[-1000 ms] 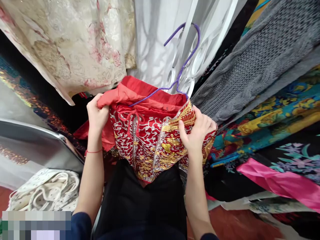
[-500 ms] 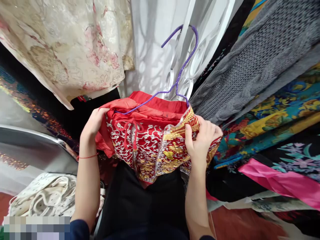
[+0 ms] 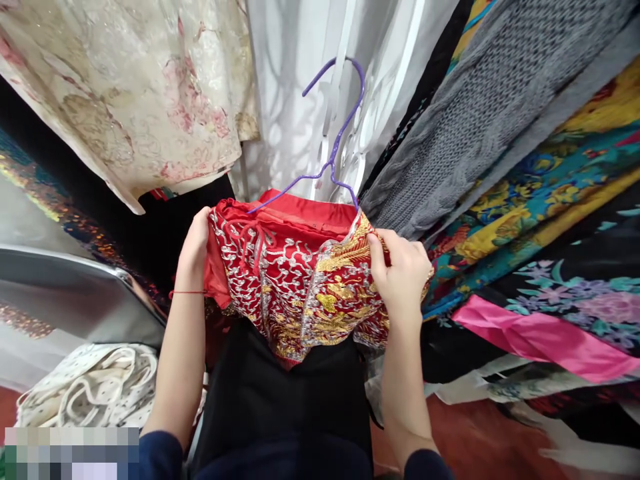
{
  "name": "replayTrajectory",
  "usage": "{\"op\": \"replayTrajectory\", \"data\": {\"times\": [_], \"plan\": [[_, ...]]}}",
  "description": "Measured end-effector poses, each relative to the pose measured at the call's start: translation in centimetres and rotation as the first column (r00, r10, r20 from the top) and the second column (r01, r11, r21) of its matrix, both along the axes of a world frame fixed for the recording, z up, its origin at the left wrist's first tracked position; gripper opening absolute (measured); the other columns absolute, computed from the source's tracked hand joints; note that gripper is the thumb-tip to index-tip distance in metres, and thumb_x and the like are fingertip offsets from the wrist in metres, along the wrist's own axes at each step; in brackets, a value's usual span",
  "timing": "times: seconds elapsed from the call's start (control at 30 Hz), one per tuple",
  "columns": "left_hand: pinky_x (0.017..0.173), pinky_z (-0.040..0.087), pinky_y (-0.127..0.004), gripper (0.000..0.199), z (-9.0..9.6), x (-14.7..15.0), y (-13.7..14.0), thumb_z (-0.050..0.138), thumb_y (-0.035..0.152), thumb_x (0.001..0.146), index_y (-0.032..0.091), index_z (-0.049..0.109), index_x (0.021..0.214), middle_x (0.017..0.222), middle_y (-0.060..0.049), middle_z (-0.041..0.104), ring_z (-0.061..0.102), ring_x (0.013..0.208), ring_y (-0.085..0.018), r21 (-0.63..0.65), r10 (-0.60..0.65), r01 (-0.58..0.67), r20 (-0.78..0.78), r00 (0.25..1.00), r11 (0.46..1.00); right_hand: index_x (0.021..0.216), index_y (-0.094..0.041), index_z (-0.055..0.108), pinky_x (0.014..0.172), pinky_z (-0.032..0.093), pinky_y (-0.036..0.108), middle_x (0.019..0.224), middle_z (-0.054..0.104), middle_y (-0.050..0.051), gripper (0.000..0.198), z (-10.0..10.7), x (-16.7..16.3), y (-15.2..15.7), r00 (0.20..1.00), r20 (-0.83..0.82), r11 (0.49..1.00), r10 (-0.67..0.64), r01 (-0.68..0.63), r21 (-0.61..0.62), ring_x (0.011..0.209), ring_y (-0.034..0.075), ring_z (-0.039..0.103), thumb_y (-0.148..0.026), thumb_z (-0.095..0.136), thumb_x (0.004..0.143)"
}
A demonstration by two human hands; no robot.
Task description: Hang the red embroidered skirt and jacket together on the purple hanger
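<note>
A red garment [image 3: 295,287] with silver and gold embroidery, perhaps a bodice, is spread between my hands above my lap. A purple clothes hanger [image 3: 334,150] goes down into its red-lined opening, hook upward. At the left end, my left hand [image 3: 194,243] is closed around the edge, with most of its fingers hidden behind the cloth. On the gold-embroidered right end, my right hand [image 3: 403,273] grips with the thumb in front and fingers over the top. Red cord ties [image 3: 255,243] lie at the front near the upper edge.
A cream floral garment [image 3: 165,93] hangs at upper left. Grey knitwear [image 3: 480,127], a teal and yellow floral cloth [image 3: 540,200] and a bright pink band [image 3: 540,340] hang at right. White dotted fabric [image 3: 95,383] is heaped at lower left, below a shiny curved dark surface [image 3: 75,287].
My left hand has turned up the garment's left end, covering the hanger's arm there. The hanger and garment have shifted slightly left in view. Both hands keep hold.
</note>
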State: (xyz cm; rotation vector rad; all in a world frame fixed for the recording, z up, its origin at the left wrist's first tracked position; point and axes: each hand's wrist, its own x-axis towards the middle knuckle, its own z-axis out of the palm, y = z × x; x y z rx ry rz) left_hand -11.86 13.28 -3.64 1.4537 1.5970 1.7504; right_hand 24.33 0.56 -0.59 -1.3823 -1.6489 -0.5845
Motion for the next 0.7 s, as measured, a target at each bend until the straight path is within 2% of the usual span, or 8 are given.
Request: {"op": "replayTrajectory", "data": {"times": [0.07, 0.17, 0.27, 0.33, 0.4, 0.47, 0.6, 0.7], "plan": [[0.075, 0.053, -0.028, 0.029, -0.3, 0.3, -1.3, 0.052, 0.043, 0.088, 0.020, 0.053, 0.070, 0.070, -0.003, 0.060, 0.058, 0.074, -0.017, -0.012, 0.050, -0.050, 0.029, 0.998, 0.999, 0.092, -0.020, 0.069, 0.071, 0.037, 0.030, 0.076, 0.074, 0.003, 0.039, 0.5, 0.6, -0.1, 1.000, 0.005, 0.999, 0.030, -0.030, -0.018, 0.068, 0.016, 0.063, -0.042, 0.040, 0.105], [0.093, 0.051, -0.029, 0.017, -0.3, 2.0, -5.0, 0.052, 0.032, 0.087, 0.017, 0.061, 0.090, 0.097, -0.007, 0.069, 0.063, 0.095, -0.018, 0.134, 0.199, -0.200, 0.014, 0.980, 0.971, 0.091, -0.020, 0.070, 0.071, 0.037, 0.029, 0.075, 0.075, 0.003, 0.039, 0.5, 1.2, -0.9, 0.999, 0.003, 0.999, 0.037, -0.037, -0.035, 0.067, 0.016, 0.064, -0.042, 0.041, 0.105], [0.097, 0.049, -0.032, 0.019, -0.5, 4.9, -10.0, 0.051, 0.030, 0.090, 0.017, 0.064, 0.097, 0.104, -0.008, 0.069, 0.064, 0.101, -0.019, 0.247, 0.256, -0.235, -0.057, 0.965, 0.940, 0.091, -0.020, 0.071, 0.071, 0.036, 0.030, 0.080, 0.076, 0.004, 0.040, -0.2, 1.5, -2.5, 1.000, 0.004, 0.999, 0.004, -0.004, -0.039, 0.069, 0.016, 0.064, -0.042, 0.041, 0.105], [0.094, 0.049, -0.031, 0.021, -1.1, 7.1, -13.3, 0.050, 0.032, 0.093, 0.018, 0.066, 0.093, 0.099, -0.006, 0.070, 0.064, 0.097, -0.019, 0.213, 0.150, -0.121, -0.121, 0.981, 0.969, 0.091, -0.020, 0.071, 0.072, 0.036, 0.030, 0.083, 0.077, 0.005, 0.040, -0.7, 1.6, -3.9, 1.000, 0.003, 1.000, -0.011, 0.011, -0.029, 0.070, 0.016, 0.064, -0.042, 0.041, 0.105], [0.087, 0.050, -0.030, 0.023, -2.2, 9.2, -16.1, 0.051, 0.034, 0.094, 0.019, 0.067, 0.088, 0.089, -0.004, 0.071, 0.065, 0.086, -0.018, 0.090, -0.039, 0.051, -0.127, 0.991, 0.995, 0.092, -0.020, 0.072, 0.072, 0.035, 0.031, 0.084, 0.077, 0.005, 0.041, -1.0, 1.7, -5.2, 1.000, 0.000, 1.000, -0.012, 0.012, -0.028, 0.072, 0.016, 0.064, -0.042, 0.041, 0.105], [0.084, 0.051, -0.030, 0.025, -3.5, 11.2, -18.3, 0.051, 0.036, 0.095, 0.020, 0.066, 0.085, 0.086, -0.004, 0.072, 0.067, 0.083, -0.018, -0.022, -0.209, 0.208, -0.069, 0.976, 0.978, 0.092, -0.020, 0.072, 0.072, 0.035, 0.031, 0.085, 0.077, 0.005, 0.041, -0.9, 1.8, -6.5, 1.000, -0.006, 0.999, -0.004, 0.004, -0.043, 0.074, 0.017, 0.065, -0.043, 0.040, 0.105], [0.086, 0.052, -0.031, 0.027, -5.1, 14.5, -21.8, 0.049, 0.037, 0.097, 0.020, 0.066, 0.085, 0.089, -0.005, 0.075, 0.070, 0.086, -0.019, -0.129, -0.450, 0.451, 0.034, 0.892, 0.883, 0.092, -0.021, 0.071, 0.072, 0.034, 0.029, 0.083, 0.076, 0.004, 0.041, 0.1, 1.7, -8.5, 1.000, -0.026, 0.992, 0.012, -0.015, -0.125, 0.076, 0.016, 0.066, -0.043, 0.039, 0.105], [0.084, 0.053, -0.030, 0.026, -4.6, 16.0, -24.3, 0.049, 0.037, 0.097, 0.020, 0.067, 0.088, 0.089, -0.004, 0.075, 0.071, 0.085, -0.018, -0.173, -0.634, 0.623, -0.013, 0.773, 0.763, 0.088, -0.021, 0.070, 0.068, 0.034, 0.028, 0.071, 0.069, 0.001, 0.044, 0.4, 2.3, -10.4, 0.997, -0.069, 0.985, 0.023, -0.034, -0.171, 0.064, 0.015, 0.061, -0.047, 0.039, 0.105]]}}
